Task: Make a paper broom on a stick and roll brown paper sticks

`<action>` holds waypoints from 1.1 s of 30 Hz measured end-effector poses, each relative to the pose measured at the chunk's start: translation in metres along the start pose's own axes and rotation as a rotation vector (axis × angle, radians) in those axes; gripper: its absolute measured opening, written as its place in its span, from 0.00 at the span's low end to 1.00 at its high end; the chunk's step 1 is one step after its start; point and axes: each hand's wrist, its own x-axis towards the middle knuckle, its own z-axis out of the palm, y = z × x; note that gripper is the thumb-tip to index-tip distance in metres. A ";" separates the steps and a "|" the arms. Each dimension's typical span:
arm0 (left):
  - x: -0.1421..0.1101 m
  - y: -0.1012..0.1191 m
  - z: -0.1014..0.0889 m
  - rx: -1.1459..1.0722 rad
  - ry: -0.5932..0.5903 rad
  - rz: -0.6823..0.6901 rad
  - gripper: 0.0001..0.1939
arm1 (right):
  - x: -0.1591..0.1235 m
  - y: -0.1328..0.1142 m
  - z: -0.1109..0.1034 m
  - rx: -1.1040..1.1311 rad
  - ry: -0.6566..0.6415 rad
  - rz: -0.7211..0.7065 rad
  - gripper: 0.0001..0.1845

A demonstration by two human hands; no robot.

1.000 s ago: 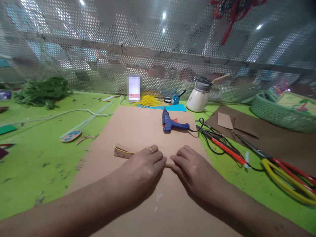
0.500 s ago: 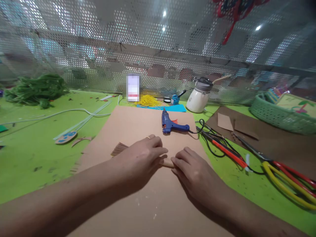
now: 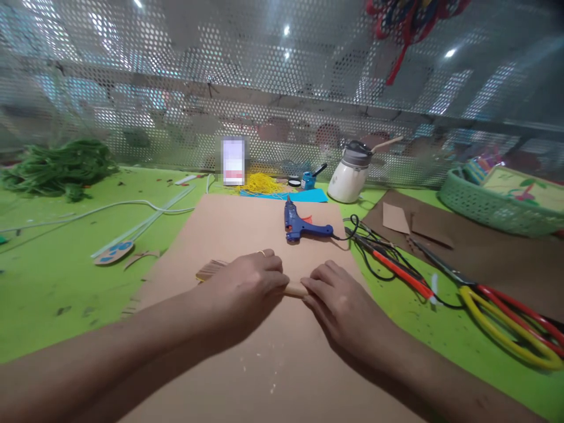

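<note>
A narrow tan paper roll [image 3: 294, 289] lies across the brown sheet [image 3: 211, 217], between my hands. My left hand [image 3: 251, 282] is closed over its middle, fingers curled around it. Past that wrist sticks out a fringed brown paper end [image 3: 210, 270], seemingly of the same piece; the stretch between is hidden under the hand. My right hand [image 3: 343, 296] pinches the roll's right end between thumb and fingers. Beyond both hands rests a blue glue gun [image 3: 304, 226], its nozzle pointing away from me.
Large scissors [image 3: 467, 288] and an orange-handled tool [image 3: 400, 273] lie at right among black cords. Behind stand a white jar [image 3: 348, 179], a small blue bottle [image 3: 308, 180] and a blurred upright screen [image 3: 233, 161]. A green basket [image 3: 497, 208] sits far right; green strands [image 3: 57, 167] far left.
My left fingers have closed down onto the roll, and more of it shows between the hands. The fringed end has turned a little. The whole view has shifted slightly.
</note>
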 end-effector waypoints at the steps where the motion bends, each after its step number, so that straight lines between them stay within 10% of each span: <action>1: 0.000 -0.001 0.001 -0.010 -0.007 -0.058 0.15 | 0.000 -0.001 -0.001 0.002 0.004 0.008 0.07; 15: 0.016 -0.017 -0.008 -0.076 -0.242 -0.060 0.14 | 0.001 0.006 0.005 -0.084 0.046 -0.006 0.07; 25: 0.007 0.009 -0.017 0.010 0.023 -0.169 0.12 | 0.005 0.013 0.009 -0.164 0.023 -0.044 0.08; 33: -0.007 0.056 0.009 -1.519 0.085 -0.953 0.05 | 0.002 0.016 0.014 -0.058 0.096 -0.050 0.10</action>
